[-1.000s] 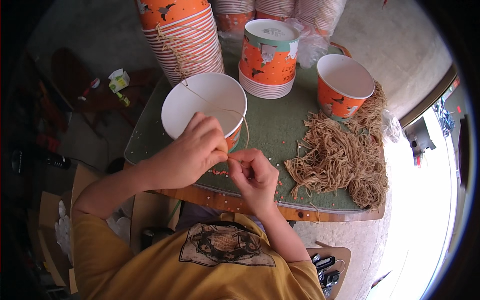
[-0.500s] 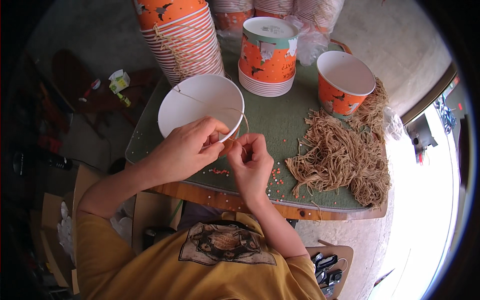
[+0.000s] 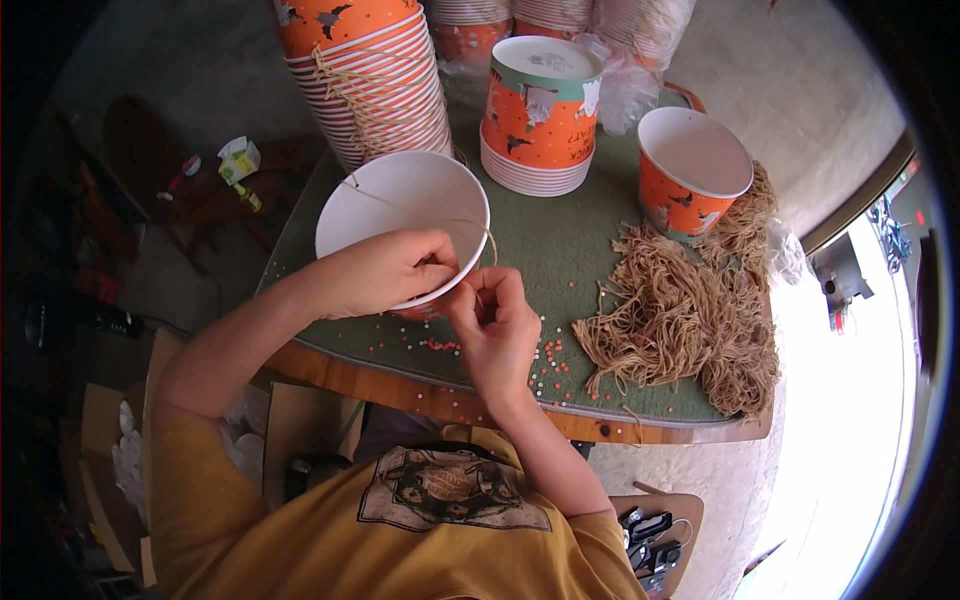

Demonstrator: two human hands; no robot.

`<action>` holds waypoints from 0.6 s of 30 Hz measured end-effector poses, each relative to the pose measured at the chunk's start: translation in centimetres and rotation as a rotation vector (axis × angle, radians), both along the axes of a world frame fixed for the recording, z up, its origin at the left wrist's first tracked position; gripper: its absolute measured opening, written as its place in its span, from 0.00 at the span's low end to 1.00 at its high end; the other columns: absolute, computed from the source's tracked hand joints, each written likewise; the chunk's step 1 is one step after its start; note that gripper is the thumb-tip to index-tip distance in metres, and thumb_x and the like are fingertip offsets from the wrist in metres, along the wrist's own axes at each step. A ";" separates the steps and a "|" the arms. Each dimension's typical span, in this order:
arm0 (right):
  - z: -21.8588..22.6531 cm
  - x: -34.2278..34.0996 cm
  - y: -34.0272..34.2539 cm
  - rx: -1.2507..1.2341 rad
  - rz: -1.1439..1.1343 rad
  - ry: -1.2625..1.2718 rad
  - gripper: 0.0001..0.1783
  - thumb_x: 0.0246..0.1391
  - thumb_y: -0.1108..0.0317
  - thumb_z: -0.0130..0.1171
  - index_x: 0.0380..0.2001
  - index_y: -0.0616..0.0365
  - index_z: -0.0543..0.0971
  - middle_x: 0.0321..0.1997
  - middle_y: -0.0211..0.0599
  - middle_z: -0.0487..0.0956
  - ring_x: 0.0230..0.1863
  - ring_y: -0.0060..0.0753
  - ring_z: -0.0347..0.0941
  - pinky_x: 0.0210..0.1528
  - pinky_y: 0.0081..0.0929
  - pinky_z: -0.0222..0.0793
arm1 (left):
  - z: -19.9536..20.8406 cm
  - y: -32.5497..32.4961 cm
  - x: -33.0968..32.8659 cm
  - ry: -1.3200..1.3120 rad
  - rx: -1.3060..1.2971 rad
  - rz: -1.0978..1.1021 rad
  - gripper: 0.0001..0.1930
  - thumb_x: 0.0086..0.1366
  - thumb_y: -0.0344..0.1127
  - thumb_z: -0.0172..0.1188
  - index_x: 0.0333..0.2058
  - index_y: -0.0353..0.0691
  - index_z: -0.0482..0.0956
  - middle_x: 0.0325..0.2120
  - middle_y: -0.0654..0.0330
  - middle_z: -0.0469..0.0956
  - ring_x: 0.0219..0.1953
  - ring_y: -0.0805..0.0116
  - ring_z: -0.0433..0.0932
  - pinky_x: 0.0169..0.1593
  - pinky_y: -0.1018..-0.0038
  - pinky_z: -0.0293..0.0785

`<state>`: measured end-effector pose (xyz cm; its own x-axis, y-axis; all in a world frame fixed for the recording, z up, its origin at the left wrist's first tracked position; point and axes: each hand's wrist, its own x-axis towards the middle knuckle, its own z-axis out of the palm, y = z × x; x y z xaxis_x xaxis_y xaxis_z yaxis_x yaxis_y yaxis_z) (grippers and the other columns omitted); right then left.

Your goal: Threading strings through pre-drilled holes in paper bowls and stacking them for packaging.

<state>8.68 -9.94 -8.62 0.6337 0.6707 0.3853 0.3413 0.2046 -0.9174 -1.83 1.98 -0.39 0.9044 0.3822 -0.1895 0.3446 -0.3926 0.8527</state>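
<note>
I see a green-covered worktop (image 3: 560, 250) over grey floor, carrying stacked orange paper buckets (image 3: 365, 75) and a heap of tan twine (image 3: 680, 320). My left hand (image 3: 385, 270) grips the near rim of the white-lined bucket (image 3: 400, 205); my right hand (image 3: 495, 325), just beside it, pinches its string handle (image 3: 488, 240).

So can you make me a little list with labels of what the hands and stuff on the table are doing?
left hand: grips the near rim of the white paper bucket
right hand: pinches a thin brown string at the bucket's rim
table: green-topped, dotted with small confetti bits
right side: pile of brown strings, open orange bucket
back: stacked orange buckets
</note>
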 end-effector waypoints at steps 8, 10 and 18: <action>0.7 1.1 -0.5 -0.010 0.218 0.133 0.06 0.54 0.72 0.61 0.31 0.59 0.73 0.18 0.27 0.72 0.19 0.14 0.64 0.23 0.17 0.64 | 0.2 -0.2 0.1 0.002 0.227 0.007 0.07 0.70 0.31 0.46 0.36 0.33 0.70 0.25 0.62 0.74 0.26 0.77 0.72 0.29 0.78 0.70; 0.8 1.1 -0.6 -0.047 0.227 0.117 0.05 0.55 0.73 0.60 0.31 0.60 0.74 0.18 0.27 0.72 0.19 0.13 0.64 0.24 0.16 0.64 | -0.2 -0.1 0.1 -0.089 -0.029 0.027 0.07 0.70 0.31 0.47 0.36 0.33 0.70 0.27 0.62 0.75 0.28 0.77 0.74 0.31 0.78 0.71; 0.8 0.4 -0.3 -0.036 0.132 0.156 0.06 0.53 0.72 0.60 0.30 0.59 0.72 0.17 0.29 0.73 0.18 0.15 0.66 0.23 0.19 0.65 | 0.3 0.3 -0.1 -0.043 -0.034 -0.024 0.07 0.70 0.31 0.48 0.37 0.33 0.70 0.28 0.62 0.75 0.30 0.78 0.74 0.33 0.79 0.71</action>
